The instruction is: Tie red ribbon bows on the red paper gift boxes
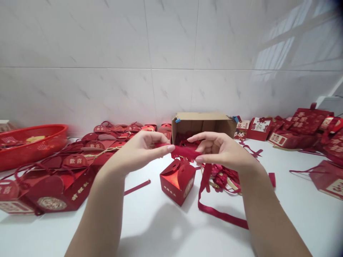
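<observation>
A dark red ribbon (pixel 184 152) is stretched between my two hands above a small red gift box. My left hand (pixel 146 150) pinches its left part between thumb and fingers. The thumb and a finger of my right hand (pixel 218 150) close on the other part, near the cardboard box's opening. Below them the red gift box (pixel 177 182) stands upright on the white table (pixel 160 228), its curved top flaps folded inward. From beneath my right hand a long ribbon (pixel 214 211) hangs and curves over the table. Neither hand touches the gift box.
Many red gift boxes (pixel 64 182) crowd the left side, beside a red plastic basket (pixel 53 142). An open cardboard box (pixel 203 117) stands behind my hands. Loose ribbons (pixel 222 178) lie in a heap at the right, with more red boxes (pixel 289 137) beyond. A tiled wall rises behind.
</observation>
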A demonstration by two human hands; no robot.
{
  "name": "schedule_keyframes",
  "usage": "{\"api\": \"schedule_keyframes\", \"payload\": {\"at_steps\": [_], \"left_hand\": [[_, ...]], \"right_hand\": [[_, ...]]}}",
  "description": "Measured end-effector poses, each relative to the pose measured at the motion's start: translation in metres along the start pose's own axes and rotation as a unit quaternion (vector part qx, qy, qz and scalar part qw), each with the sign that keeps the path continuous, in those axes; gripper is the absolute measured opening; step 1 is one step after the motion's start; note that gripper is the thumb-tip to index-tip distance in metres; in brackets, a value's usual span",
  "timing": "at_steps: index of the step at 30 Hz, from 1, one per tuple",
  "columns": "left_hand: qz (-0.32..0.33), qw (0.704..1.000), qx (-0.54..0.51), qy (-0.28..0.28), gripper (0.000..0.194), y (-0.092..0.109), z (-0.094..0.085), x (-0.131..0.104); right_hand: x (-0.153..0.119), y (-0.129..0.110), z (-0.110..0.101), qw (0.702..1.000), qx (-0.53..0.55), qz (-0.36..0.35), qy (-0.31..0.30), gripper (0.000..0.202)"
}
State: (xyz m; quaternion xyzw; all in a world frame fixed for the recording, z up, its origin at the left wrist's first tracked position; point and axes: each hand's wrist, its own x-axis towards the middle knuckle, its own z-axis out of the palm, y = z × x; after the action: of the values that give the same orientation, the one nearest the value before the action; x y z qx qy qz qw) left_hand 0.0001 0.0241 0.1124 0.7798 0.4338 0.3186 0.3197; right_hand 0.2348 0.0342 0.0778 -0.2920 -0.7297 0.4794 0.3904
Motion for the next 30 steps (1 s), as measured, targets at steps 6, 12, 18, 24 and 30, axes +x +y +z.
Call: {"api": "schedule_keyframes", "payload": {"at_steps": [6,12,18,24,30], "left_hand": [[0.015,0.996,0.087,0.022,0.022,-0.002,-0.001,-0.001],[0.029,0.991,0.127,-0.026,0.019,-0.006,0.016,0.009],[0.023,0.988,0.153,-0.03,0.027,-0.003,0.018,0.006],[0.043,0.976,0.214,-0.027,0.021,-0.014,0.02,0.009],[-0.002,0.935,0.314,-0.164,0.045,-0.038,0.03,0.027]], "right_hand": [[0.004,0.003,0.001,0.998,-0.05,0.031,-0.035,0.047],[0.015,0.009,0.02,0.999,0.009,0.04,-0.02,0.032],[0.015,0.01,0.02,0.993,-0.057,0.099,0.009,0.03],[0.009,0.004,0.009,0.98,-0.161,0.114,0.014,0.017],[0.011,0.016,-0.001,0.939,-0.292,0.177,-0.045,0.027]]}}
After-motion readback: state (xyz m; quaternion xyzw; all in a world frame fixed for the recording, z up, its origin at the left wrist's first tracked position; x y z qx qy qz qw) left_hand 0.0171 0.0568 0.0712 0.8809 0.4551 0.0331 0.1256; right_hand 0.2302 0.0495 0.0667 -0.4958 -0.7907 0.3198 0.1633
